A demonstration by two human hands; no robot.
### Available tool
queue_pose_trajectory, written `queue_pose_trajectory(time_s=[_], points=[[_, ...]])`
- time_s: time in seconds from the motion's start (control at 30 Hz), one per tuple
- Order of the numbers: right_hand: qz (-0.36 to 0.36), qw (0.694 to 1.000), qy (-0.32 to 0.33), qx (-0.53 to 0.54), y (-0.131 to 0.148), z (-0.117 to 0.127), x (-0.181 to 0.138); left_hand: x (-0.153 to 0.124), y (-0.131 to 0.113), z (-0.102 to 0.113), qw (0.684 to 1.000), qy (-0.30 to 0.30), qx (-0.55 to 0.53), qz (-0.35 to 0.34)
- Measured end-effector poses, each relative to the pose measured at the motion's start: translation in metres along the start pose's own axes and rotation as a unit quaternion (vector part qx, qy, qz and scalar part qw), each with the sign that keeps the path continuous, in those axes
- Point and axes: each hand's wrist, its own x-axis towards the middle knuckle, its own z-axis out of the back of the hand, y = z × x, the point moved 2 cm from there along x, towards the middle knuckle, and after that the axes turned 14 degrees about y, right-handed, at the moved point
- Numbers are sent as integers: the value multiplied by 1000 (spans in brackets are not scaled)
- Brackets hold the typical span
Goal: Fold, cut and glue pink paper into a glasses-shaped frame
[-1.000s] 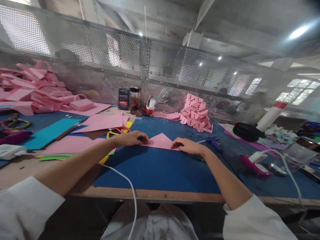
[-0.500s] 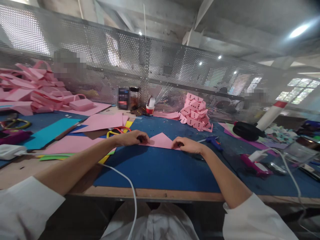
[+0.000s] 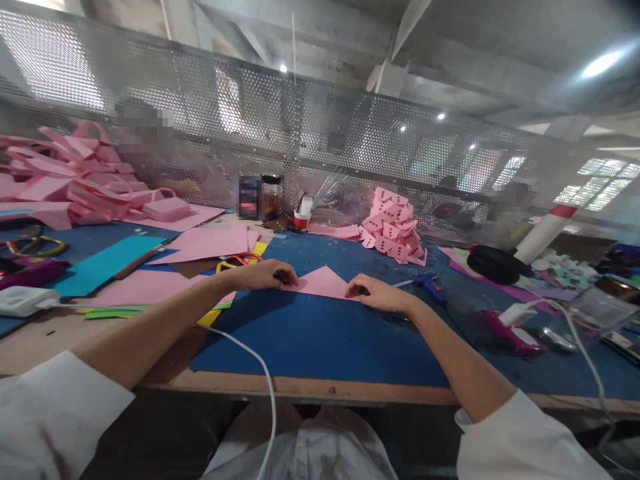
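A pink paper triangle (image 3: 323,281) lies flat on the blue mat (image 3: 320,337), point away from me. My left hand (image 3: 264,275) is curled with its fingertips pressing the triangle's left corner. My right hand (image 3: 377,293) is curled too, pinching the right corner against the mat. Both forearms reach forward from white sleeves.
Pink and teal sheets (image 3: 150,267), scissors with red-and-yellow handles (image 3: 235,261) and piled pink bags (image 3: 75,183) lie left. A heap of pink punched pieces (image 3: 393,232) sits behind. A blue glue gun (image 3: 427,285), pink tool (image 3: 510,331), black pouch (image 3: 495,263) and white cable (image 3: 250,363) lie nearby. A perforated metal screen (image 3: 320,147) backs the bench.
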Motion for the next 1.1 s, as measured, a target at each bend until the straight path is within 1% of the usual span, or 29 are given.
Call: queue_pose_trajectory(time_s=[0.23,0.57,0.83,0.93,1.1], points=[[10,1000,12,11,0,1,-6,-2,4,4,1000,22,-2,-2],[27,999,33,32,-6,5,-8,-7,0,6,999,40,-13,-3],[25,999,22,42,-7,3,-8,-4,3,4,1000,24,-7,15],[25,999,18,44,-7,3,-8,-3,3,4,1000,23,-9,11],[31,998,28,47,-6,4,-9,-5,4,5,999,36,-31,-9]])
